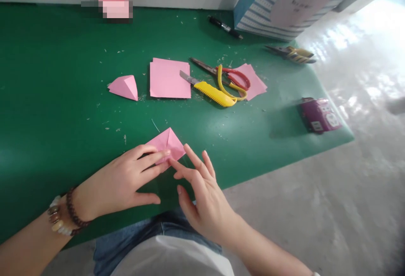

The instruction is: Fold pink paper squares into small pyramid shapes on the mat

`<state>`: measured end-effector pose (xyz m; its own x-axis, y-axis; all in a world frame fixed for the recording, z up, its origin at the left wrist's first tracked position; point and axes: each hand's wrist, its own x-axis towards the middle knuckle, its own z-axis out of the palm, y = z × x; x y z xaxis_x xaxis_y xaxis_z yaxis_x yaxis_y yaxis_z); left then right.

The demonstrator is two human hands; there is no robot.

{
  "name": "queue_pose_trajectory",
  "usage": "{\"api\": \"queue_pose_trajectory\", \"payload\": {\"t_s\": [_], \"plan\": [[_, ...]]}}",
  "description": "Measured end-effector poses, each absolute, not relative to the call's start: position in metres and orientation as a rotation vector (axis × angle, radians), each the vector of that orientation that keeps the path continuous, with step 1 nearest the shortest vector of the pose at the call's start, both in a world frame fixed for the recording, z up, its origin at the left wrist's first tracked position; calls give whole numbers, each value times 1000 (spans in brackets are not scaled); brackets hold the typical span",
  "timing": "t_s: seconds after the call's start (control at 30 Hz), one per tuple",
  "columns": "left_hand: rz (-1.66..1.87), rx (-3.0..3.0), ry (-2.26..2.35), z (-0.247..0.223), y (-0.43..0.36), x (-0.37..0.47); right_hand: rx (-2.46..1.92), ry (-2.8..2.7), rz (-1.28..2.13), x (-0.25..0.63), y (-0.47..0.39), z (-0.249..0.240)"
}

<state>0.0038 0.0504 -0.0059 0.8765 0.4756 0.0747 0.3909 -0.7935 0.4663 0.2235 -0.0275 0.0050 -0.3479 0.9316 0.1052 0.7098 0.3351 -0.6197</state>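
A small folded pink paper (174, 143) with crease lines lies on the green table near its front edge. My left hand (126, 179) rests on it from the left, fingers spread, fingertips pressing its middle. At its right and lower edge, my right hand (202, 191) touches the paper with its fingertips, the fingers apart. Behind them are a stack of square pink papers (167, 80) and, to its left, a folded pink piece (125, 87). A yellow box cutter (215, 94) has its blade over the stack, beside scissors (234, 80) with red and yellow handles.
More pink papers (253, 83) lie partly under the scissors. A black pen (225, 27), pliers (292, 53) and a purple box (321, 115) sit toward the right. A striped box (284, 4) stands at the back. The green table (57, 111) ends at the right; small scraps dot it.
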Motion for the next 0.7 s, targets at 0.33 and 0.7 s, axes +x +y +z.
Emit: {"api": "queue_pose_trajectory", "payload": {"t_s": [0.33,0.7], "plan": [[224,2602,628,-9,51,2,-1624,-2033,602,232,-32,3],[229,2581,634,-9,50,3,-1578,-1982,638,233,-24,5]]}}
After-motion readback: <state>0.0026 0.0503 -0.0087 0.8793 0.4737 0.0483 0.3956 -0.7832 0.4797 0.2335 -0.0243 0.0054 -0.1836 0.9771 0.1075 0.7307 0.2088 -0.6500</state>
